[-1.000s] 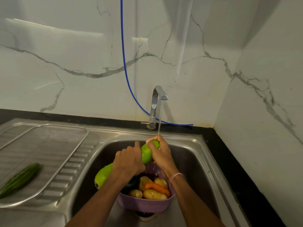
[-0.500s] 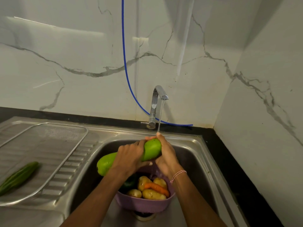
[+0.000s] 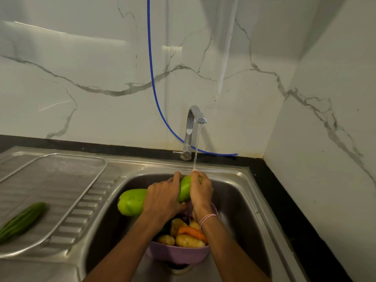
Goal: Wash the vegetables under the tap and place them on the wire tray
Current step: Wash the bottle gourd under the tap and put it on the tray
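Marble-veined wall (image 3: 264,58) behind; black counter (image 3: 284,200) edging steel sink (image 3: 234,176).

Both hands on gourd (image 3: 132,202): left hand (image 3: 162,200) wraps mid-body, right hand (image 3: 200,192) clasps narrow end at 12 o'clock, directly under stream from tap (image 3: 194,123). Two-hand hold likely needed, since gourd long, smooth, wet. Skin pale green, glossy; blunt fat end juts toward 9 o'clock, over basin so runoff drains.

At 6 o'clock, purple plastic colander (image 3: 179,255): knobbly potatoes (image 3: 190,241), carrot (image 3: 192,231), probably unwashed.

At 9 o'clock, wire tray (image 3: 102,161) on ribbed drainboard, fine mesh; dark-green cucumber (image 3: 22,220) lying on it.
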### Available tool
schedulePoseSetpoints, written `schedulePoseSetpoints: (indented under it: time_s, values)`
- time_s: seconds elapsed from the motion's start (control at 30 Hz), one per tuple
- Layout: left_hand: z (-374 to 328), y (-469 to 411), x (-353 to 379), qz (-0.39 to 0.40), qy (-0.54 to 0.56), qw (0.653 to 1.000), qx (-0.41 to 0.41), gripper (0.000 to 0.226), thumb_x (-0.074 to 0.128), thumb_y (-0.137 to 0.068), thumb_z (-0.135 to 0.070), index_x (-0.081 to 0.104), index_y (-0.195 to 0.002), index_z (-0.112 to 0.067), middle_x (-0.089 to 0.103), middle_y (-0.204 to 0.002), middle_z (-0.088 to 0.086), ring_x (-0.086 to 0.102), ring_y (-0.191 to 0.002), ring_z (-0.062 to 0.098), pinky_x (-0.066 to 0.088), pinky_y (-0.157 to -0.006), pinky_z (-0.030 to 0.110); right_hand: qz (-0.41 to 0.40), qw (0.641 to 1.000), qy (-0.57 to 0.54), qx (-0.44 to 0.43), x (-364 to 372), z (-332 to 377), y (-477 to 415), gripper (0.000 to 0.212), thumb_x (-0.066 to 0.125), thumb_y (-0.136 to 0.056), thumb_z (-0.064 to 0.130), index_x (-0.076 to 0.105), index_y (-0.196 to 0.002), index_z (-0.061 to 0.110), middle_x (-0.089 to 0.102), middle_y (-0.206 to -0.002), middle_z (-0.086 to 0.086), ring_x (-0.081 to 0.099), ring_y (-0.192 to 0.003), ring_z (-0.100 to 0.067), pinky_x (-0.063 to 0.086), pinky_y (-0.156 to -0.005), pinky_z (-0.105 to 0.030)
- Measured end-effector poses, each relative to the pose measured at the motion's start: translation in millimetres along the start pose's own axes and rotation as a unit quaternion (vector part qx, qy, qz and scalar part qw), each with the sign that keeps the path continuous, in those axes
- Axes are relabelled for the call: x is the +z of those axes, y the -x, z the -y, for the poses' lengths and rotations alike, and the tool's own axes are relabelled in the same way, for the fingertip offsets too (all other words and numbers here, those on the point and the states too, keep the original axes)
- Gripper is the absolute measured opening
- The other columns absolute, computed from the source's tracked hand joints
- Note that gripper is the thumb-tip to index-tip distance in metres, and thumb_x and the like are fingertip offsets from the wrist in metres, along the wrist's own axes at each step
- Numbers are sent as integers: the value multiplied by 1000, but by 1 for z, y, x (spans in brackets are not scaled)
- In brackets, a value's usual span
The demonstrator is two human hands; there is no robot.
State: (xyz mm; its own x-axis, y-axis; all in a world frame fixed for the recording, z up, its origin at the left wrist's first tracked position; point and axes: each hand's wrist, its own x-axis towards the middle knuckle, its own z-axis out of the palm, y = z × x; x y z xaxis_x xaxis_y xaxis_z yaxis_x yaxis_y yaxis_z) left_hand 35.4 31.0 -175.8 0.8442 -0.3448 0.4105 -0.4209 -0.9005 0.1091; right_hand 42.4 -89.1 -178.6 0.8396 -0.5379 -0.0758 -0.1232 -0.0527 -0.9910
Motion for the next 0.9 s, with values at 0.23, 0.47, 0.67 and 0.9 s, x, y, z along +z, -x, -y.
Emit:
schedulePoseSetpoints:
  time_s: [0.23,0.47,0.67,0.9]
  values:
    - [-10,3,-2,-18,-89,993,80,69,38,-94,-77,48,-134,-22,69,-121,2,68,-105,22,48,-91,39,11,991,-72,116,-16,1,-24,59,40,-107,60,59,-141,16,65,-134,-15,63,-120,-30,51,-106,-47]
    - [9,-9,-10,148,187,970,-46,94,23,-77,-96,56,-130,-26,71,-112,0,69,-97,21,56,-90,47,208,955,-207,48,-19,-9,-8,67,86,-76,50,65,-132,21,75,-121,-16,72,-116,-31,62,-92,-41]
    - [11,-11,-15,185,218,957,-52,63,55,-83,-75,61,-123,-27,71,-111,-4,67,-94,14,56,-90,41,133,981,-130,46,-10,0,-7,22,64,-99,52,68,-110,32,73,-114,-8,72,-107,-23,62,-96,-44]
    - [5,-2,-19,151,96,984,0,84,61,-60,-86,52,-122,-30,69,-113,-7,68,-98,19,56,-88,40,9,970,-205,128,16,-44,-47,79,51,-71,73,76,-114,12,78,-104,-16,76,-98,-34,61,-96,-53]
